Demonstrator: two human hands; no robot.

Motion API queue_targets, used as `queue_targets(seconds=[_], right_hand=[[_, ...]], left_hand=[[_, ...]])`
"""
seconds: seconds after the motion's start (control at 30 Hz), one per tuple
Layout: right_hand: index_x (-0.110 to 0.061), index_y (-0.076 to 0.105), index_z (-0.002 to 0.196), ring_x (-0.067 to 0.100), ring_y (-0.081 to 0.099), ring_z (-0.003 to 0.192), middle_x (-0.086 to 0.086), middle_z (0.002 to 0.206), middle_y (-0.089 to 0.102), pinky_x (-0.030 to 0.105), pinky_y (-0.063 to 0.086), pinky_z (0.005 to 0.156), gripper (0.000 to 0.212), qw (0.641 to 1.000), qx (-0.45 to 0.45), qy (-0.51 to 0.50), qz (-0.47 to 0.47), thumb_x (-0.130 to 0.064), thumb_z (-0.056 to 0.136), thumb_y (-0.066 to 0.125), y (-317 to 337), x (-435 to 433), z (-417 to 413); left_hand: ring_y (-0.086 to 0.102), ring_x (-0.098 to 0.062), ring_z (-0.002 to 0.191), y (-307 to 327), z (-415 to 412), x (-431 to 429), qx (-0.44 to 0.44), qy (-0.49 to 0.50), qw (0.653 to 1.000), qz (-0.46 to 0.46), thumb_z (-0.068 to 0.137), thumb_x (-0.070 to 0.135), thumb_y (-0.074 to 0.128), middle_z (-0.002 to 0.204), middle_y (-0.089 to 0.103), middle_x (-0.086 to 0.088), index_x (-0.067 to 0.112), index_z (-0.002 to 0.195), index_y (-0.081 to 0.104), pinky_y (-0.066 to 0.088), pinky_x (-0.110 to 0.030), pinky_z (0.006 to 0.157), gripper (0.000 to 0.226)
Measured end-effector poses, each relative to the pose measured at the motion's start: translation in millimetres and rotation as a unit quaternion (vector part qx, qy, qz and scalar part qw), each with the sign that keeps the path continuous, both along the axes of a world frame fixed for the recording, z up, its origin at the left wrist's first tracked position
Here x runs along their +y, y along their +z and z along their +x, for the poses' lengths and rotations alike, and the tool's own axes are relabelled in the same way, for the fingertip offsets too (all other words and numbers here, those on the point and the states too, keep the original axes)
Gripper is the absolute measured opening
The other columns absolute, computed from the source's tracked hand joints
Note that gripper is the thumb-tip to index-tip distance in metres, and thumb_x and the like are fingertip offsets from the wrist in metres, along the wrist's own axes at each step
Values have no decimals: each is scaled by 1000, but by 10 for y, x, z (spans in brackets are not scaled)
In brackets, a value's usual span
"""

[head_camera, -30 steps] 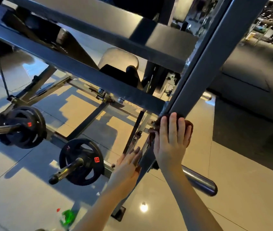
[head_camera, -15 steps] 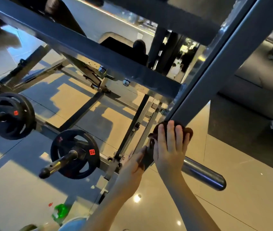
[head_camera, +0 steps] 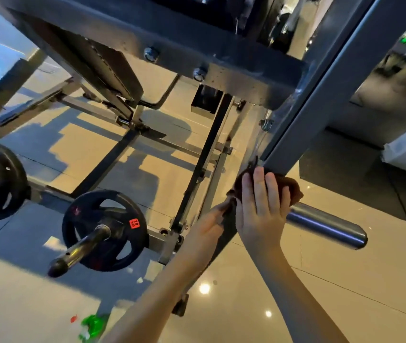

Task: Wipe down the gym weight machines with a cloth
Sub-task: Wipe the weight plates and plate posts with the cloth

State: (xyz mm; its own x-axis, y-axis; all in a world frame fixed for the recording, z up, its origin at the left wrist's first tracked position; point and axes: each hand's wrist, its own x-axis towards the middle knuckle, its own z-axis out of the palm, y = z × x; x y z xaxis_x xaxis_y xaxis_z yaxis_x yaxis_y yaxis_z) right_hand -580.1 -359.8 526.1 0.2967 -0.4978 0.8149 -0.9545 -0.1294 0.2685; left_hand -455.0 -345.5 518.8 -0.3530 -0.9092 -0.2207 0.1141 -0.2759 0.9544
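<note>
Our right hand [head_camera: 261, 211] lay flat, fingers straight, pressing the brown cloth [head_camera: 292, 186] against the slanted grey post [head_camera: 320, 107], just above a chrome peg [head_camera: 328, 226]. Our left hand [head_camera: 209, 224] touched the post's side at the cloth's edge; whether it pinched the cloth, we could not tell.

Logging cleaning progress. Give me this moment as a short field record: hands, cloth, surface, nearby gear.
Surface: slanted grey steel frame beam
Cloth: crumpled brown cloth, pressed against that beam
Right hand: flat on the cloth, fingers straight
Left hand: at the beam's left side by the cloth's edge; grip blurred
Nearby: black round weight plate on a chrome peg; chrome cylindrical sleeve
</note>
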Motion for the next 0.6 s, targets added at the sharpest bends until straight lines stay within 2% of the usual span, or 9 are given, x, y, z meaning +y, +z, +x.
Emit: queue_targets(seconds=[0.07,0.17,0.27,0.37,0.43,0.53,0.6], right_hand=[[-11,33,145,23,16,147,8,157,25,41,9,120,46,998,61,-1,14,-23,102,43,-53,39,-29],[-10,33,145,24,20,143,6,152,35,40,10,119,45,994,101,20,37,-26,102,38,-70,111,-66],[-10,30,146,24,20,142,7,153,32,39,8,119,47,993,93,31,59,-27,102,36,-31,142,-49],[-8,30,146,26,22,142,10,151,31,38,10,119,51,994,82,49,62,-20,99,48,20,166,-72],[-7,30,145,29,28,139,12,147,32,37,12,120,58,994,61,63,62,-18,95,56,107,174,-132],[-8,30,147,30,24,139,12,148,30,41,9,120,65,998,24,18,47,-29,92,58,145,137,-193],[-10,31,146,28,18,140,12,148,29,44,10,120,63,999,14,-14,43,-31,93,57,12,150,-168]], left_hand=[[51,29,72,75,61,13,-10,-5,1000,-6,100,1,37,93,53,21,33,97,50,39,3,61,35],[53,25,82,-33,82,33,-5,13,1000,-16,99,3,37,100,57,20,37,99,51,40,1,67,37],[50,28,84,44,55,59,-2,22,1000,-13,99,4,37,104,55,21,39,103,48,39,2,70,37],[49,28,85,37,43,76,6,21,999,-31,101,8,34,103,52,23,39,104,46,36,5,69,34],[49,23,95,-21,55,69,14,26,999,-33,102,14,34,105,51,25,42,105,46,37,4,69,30],[41,20,93,-103,102,33,23,15,1000,-11,103,22,32,103,45,28,42,112,42,33,8,66,24],[40,15,94,-181,121,2,24,-3,1000,-3,104,24,31,100,45,29,43,109,43,31,6,72,23]])
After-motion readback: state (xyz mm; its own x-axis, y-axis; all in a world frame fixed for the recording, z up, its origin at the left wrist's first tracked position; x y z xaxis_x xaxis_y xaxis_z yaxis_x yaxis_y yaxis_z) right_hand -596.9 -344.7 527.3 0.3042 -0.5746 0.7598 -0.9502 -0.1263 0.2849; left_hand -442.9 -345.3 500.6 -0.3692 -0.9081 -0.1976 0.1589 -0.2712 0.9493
